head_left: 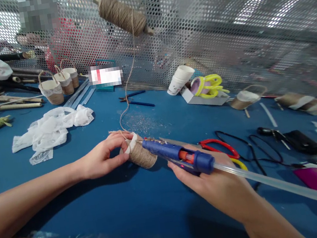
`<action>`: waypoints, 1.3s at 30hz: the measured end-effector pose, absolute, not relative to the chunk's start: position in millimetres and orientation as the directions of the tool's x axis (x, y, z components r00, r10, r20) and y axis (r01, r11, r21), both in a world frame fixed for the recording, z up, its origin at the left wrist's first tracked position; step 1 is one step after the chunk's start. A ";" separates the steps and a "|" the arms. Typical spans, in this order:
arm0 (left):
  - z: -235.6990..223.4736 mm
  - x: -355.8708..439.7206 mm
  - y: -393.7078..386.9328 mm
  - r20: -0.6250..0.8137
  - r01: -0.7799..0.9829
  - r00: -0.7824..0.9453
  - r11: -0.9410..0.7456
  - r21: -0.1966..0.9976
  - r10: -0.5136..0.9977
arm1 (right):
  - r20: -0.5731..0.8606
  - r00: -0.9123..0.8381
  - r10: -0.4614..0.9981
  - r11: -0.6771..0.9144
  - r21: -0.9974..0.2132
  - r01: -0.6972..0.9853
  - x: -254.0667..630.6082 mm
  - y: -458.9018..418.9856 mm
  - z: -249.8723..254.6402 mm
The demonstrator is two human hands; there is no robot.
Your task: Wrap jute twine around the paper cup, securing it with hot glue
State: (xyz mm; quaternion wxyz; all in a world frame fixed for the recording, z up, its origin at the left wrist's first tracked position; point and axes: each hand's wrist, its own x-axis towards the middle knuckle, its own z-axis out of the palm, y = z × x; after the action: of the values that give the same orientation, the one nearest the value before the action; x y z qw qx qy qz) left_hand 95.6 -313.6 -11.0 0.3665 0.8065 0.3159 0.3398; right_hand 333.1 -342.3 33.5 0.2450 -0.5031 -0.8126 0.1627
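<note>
My left hand (104, 157) pinches the rim of a small paper cup (143, 155) wrapped in brown twine, which lies tilted on its side. From the cup a strand of twine (129, 79) runs up to a spool (121, 15) hung on the mesh. In my right hand (216, 184) is a blue hot glue gun (175, 152), its nozzle at the twine near the cup's rim. A long clear glue stick (262, 179) sticks out of the gun's back. The tips of my left fingers are partly hidden inside the cup.
Several twine-covered cups with handles (53, 91) stand back left, behind white lace (50, 131). Blue-handled pliers (140, 102) lie mid-table. Stacked paper cups (180, 79) lean by a white box (203, 98) at the back. Red-handled scissors (224, 145) and a black cord (259, 155) are right.
</note>
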 end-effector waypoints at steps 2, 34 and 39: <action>-10.9 95.6 -314.0 0.315 0.261 0.569 -0.530 0.807 0.760 | 0.238 -0.375 0.896 0.444 -0.515 0.733 332.6 -342.6 33.1; -9.9 95.7 -314.0 0.322 0.257 0.587 -0.548 0.796 0.743 | 0.255 -0.429 0.867 0.499 -0.461 0.734 330.9 -347.2 36.8; -10.6 95.7 -314.2 0.320 0.254 0.586 -0.544 0.800 0.744 | 0.261 -0.394 0.881 0.472 -0.483 0.737 328.5 -344.5 37.7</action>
State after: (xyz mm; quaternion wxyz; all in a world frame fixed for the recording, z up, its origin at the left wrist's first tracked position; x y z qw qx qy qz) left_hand 95.7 -314.2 -10.6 0.3655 0.8121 0.3073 0.3355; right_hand 328.5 -344.5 37.7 0.2462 -0.4923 -0.8220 0.1462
